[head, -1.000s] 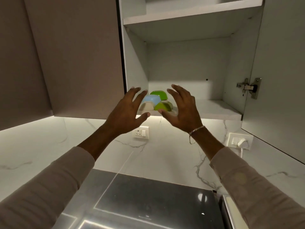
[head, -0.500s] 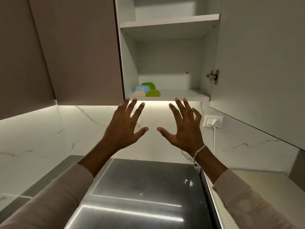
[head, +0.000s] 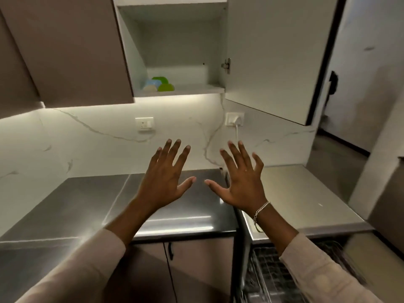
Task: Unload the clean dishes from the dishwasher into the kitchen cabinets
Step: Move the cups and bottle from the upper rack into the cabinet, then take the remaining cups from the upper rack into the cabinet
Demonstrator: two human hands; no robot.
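Your left hand (head: 164, 182) and right hand (head: 242, 184) hover side by side over the counter (head: 87, 204), backs toward you. The fingers of both are straight and spread apart, holding nothing. The thumbs point at each other across a narrow gap, and a bracelet (head: 261, 209) circles your right wrist.

The bowls (head: 158, 84) sit in the cabinet well above your hands. They are bunched at the left end of the lower shelf (head: 196, 89), just beside the left wall and near the front edge. They look domed, as if rim-down, but they are too small to be sure. The bunch runs left to right along the shelf, two green ones to the right and behind, a blue and a pale one to the left. To their right, bare shelf board shows as far as the hinge side.

The door (head: 273, 62) stands swung out to the right, with its lower edge above and right of your right hand. The dishwasher rack (head: 269, 274) lies below the counter edge, under your right forearm, and it is blurred.
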